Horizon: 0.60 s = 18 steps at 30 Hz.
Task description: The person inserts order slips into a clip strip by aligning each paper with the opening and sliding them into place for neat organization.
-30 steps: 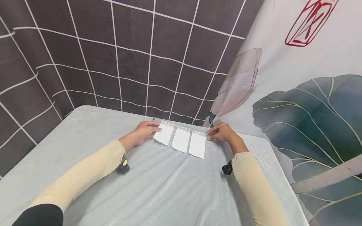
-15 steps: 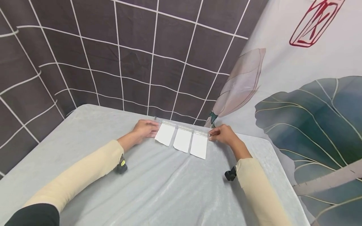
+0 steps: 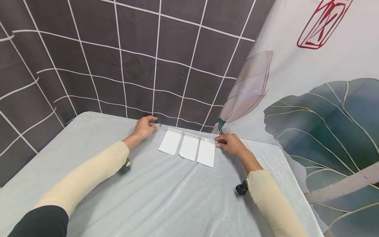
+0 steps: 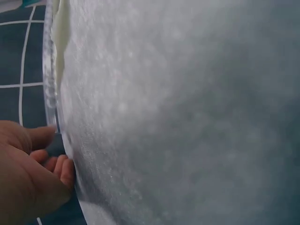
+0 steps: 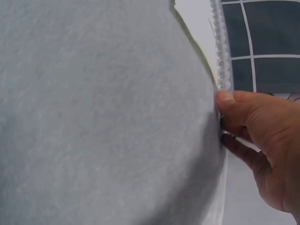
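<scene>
A long, narrow clear plastic strip like a ruler lies along the far table edge. Beside it, three white paper pieces lie in a row, their upper ends at the strip. My right hand pinches the strip's right end, its thumb on top. Just off the strip's left end is my left hand, fingers apart. In the left wrist view, one fingertip of it meets the end of the strip, while the other fingers rest near the table edge. Whether that fingertip presses the strip cannot be told.
A pale grey cloth with creases covers the table. Behind the far edge hangs a dark curtain with a white grid. At the right hangs a white cloth printed with leaves and a red mark.
My left hand has let go of the leftmost paper and moved up and left to the strip's end. The right hand stays at the right end; the papers have hardly shifted.
</scene>
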### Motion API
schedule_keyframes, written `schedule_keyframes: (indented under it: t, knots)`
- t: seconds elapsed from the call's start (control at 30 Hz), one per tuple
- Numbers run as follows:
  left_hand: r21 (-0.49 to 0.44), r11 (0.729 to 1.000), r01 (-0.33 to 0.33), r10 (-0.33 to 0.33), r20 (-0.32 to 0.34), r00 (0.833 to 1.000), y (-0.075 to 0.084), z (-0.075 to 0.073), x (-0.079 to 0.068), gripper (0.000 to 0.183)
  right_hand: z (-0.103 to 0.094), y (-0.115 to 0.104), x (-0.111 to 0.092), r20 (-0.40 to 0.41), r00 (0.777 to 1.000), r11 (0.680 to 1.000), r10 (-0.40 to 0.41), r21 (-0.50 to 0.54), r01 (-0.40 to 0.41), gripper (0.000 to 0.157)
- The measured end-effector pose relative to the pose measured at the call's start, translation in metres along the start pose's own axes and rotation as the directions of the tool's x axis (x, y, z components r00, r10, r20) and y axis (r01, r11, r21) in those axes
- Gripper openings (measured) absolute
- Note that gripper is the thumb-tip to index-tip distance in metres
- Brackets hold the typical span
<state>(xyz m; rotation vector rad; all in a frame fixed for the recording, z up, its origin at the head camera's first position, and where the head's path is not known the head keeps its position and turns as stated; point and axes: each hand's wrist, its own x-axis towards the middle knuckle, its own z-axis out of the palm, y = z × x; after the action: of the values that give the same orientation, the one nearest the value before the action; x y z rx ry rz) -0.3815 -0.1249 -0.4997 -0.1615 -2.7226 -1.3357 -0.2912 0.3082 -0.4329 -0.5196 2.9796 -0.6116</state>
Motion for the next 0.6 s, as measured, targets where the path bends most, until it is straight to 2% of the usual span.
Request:
schedule_keyframes:
  t: [0.13, 0.2, 0.4, 0.6]
  knots:
    - [0.026, 0.998, -0.057, 0.055, 0.054, 0.997, -0.006, 0.006, 0.005, 0.054, 0.004, 0.003, 0.0, -0.02, 1.0, 1.0, 0.002, -0.003, -0.002, 0.031]
    - [0.028, 0.998, -0.062, 0.06, 0.066, 0.996, -0.006, 0.009, 0.006, 0.052, 0.005, 0.003, 0.0, -0.032, 0.999, 1.0, -0.002, -0.002, 0.002, 0.03]
    - [0.033, 0.999, -0.034, 0.033, 0.035, 0.999, -0.003, 0.012, 0.004, 0.038, 0.006, 0.002, 0.001, -0.069, 0.998, 1.0, -0.016, 0.006, 0.017, 0.027]
    - [0.027, 0.999, -0.033, 0.032, 0.028, 0.999, 0.0, 0.013, 0.003, 0.032, 0.006, 0.004, 0.001, -0.07, 0.998, 1.0, -0.007, -0.006, 0.007, 0.026]
